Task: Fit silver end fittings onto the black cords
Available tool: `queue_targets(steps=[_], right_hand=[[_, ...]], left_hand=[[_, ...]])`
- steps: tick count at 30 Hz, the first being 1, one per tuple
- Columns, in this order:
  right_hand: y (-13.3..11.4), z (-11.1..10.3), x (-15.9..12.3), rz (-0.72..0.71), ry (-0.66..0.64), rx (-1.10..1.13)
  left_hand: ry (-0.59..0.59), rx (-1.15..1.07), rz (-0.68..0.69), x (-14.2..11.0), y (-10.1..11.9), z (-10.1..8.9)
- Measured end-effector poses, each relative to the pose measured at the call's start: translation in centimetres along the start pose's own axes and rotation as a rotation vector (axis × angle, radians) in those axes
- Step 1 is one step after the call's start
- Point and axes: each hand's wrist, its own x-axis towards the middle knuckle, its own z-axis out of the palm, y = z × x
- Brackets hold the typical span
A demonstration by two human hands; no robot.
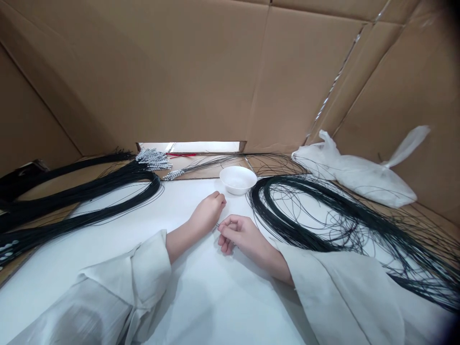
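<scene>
My left hand (208, 211) is closed in a fist just in front of the white bowl (237, 189); whatever lies inside its fingers is hidden. Close beside it, my right hand (242, 234) pinches something thin and small between thumb and forefinger, too tiny to name. Its other fingers curl below. Both hands are low over the white table surface (194, 297). To the right of the bowl lies a looped bundle of thin dark green or black wires (287, 225), apart from my fingers.
More dark wire bundles (108, 206) lie at left. A cluster of black-and-white tips (154, 159) and a smaller tipped bunch (174, 174) sit behind. Red strips (181, 155) lie near the slot. A knotted white plastic bag (373, 177) stands at right. Cardboard walls (194, 72) enclose the table.
</scene>
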Motion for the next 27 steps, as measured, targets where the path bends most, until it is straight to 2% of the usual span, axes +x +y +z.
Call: queue_targets(steps=[4,8,12,14,19,27], right_hand=[[0.1,0.0,0.0,-0.01,-0.003,-0.003],[0.1,-0.1,-0.1,-0.007,-0.005,-0.009],[0.1,0.0,-0.1,-0.007,-0.034,-0.028],[0.1,0.0,-0.2,-0.015,-0.059,-0.035],[0.1,0.1,-0.5,-0.03,-0.073,-0.067],[0.1,0.3,-0.6,-0.038,-0.059,-0.108]], left_hand=[[0.015,-0.071,-0.04,-1.1,0.4,-1.0],[0.031,-0.203,-0.128,-3.7,0.7,-2.2],[-0.05,-0.637,-0.329,-6.4,1.0,-3.1],[-0.082,-0.782,-0.4,-7.2,1.3,-3.4],[-0.108,-0.927,-0.486,-7.7,1.9,-3.7],[-0.134,-0.98,-0.49,-7.6,1.9,-3.5]])
